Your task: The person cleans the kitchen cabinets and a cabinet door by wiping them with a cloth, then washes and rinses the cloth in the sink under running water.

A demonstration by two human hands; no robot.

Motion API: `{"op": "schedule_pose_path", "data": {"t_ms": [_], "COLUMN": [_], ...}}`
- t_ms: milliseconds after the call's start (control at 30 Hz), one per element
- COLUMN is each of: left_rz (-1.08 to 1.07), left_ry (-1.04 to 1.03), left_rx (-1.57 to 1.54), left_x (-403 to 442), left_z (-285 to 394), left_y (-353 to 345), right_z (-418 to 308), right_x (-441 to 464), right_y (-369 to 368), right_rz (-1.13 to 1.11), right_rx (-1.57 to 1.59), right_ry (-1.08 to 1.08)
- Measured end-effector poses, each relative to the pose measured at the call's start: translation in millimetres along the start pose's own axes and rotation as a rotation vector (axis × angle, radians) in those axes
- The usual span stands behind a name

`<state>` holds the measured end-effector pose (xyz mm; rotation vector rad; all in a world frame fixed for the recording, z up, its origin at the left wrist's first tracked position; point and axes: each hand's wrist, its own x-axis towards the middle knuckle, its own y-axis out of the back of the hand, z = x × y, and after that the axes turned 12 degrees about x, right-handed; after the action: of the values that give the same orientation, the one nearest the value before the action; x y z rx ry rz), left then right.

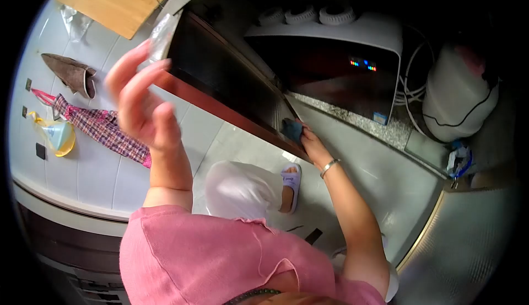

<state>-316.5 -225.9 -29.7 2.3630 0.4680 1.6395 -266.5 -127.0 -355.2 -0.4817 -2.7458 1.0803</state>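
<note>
Right hand (314, 146) has a dark cloth (291, 130) pinched in it, bunched up against one end of a long dark panel (226, 73) with a reddish-brown edge, looks like a cabinet door; there's a silvery bracelet (330, 168) on that wrist; left hand (138, 98) is up near the panel's other end, kinda blurry, fingers half curled; the fingertips are right by a clear plastic piece (162, 33), and honestly I can't tell if they're gripping it or just loose beside it; past the panel there's an appliance (325, 68) with little coloured lights on and white ribbed rings (337, 16) on top; a whitish jug (457, 98) is next to it; over on the left, a checked cloth item (104, 128) lies against pale tiles (96, 167)
</note>
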Motion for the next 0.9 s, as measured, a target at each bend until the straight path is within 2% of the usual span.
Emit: {"op": "schedule_pose_path", "data": {"t_ms": [33, 100, 167, 233, 300, 367, 433, 467, 500, 533, 600, 633, 700, 767, 833, 900], "left_rz": [-0.162, -0.152, -0.113, 0.012, -0.031, 0.115, 0.111, 0.14, 0.167, 0.191, 0.217, 0.248, 0.255, 0.27, 0.32, 0.305], "left_ry": [0.021, -0.035, -0.001, 0.074, 0.066, 0.071, 0.102, 0.108, 0.117, 0.113, 0.115, 0.122, 0.124, 0.128, 0.109, 0.09], "left_rx": [-0.059, -0.203, -0.247, -0.383, -0.325, -0.236, -0.208, -0.217, -0.224, -0.27, -0.301, -0.316, -0.319, -0.32, -0.327, -0.333], "left_x": [5.1, -2.1, -6.2, -8.7, -16.8, -16.3, -19.9, -21.2, -22.6, -23.6, -27.9, -29.0, -32.7, -36.4, -36.4, -38.5], "left_z": [-4.8, -19.3, -18.4, -17.7, -26.9, -24.0, -24.8, -24.8, -24.9, -25.7, -27.0, -26.2, -27.9, -27.9, -28.4, -31.7], "left_y": [-2.5, -11.4, -14.4, -16.0, -12.9, -20.4, -19.2, -20.4, -21.8, -24.5, -25.8, -27.1, -24.7, -24.5, -26.9, -24.9], "right_z": [-4.3, -26.3, -47.4, -74.9, -120.3, -154.1, -172.2, -177.3, -169.2, -144.8, -99.1, -86.6, -64.6, -66.3, -83.5, -119.7], "right_x": [1.3, -0.8, 6.7, 16.5, 21.5, 31.9, 59.9, 80.3, 106.5, 134.6, 183.2, 185.9, 180.9, 158.1, 135.3, 110.7], "right_y": [-3.1, -16.4, -38.7, -71.3, -109.1, -145.5, -171.6, -175.4, -173.5, -175.3, -154.0, -140.2, -116.0, -118.6, -137.0, -157.4], "right_rz": [-0.013, -0.066, -0.301, -0.486, -0.536, -0.612, -0.672, -0.673, -0.515, -0.411, -0.202, -0.132, -0.15, -0.13, -0.261, -0.465], "right_rx": [-0.005, 0.273, 0.182, -0.029, -0.152, 0.051, 0.101, 0.021, -0.2, -0.125, -0.259, -0.346, -0.354, -0.258, -0.089, -0.133], "right_ry": [0.013, -0.169, -0.017, 0.336, 0.627, 0.67, 0.81, 0.895, 0.999, 1.043, 0.925, 0.72, 0.441, 0.411, 0.465, 0.729]}}
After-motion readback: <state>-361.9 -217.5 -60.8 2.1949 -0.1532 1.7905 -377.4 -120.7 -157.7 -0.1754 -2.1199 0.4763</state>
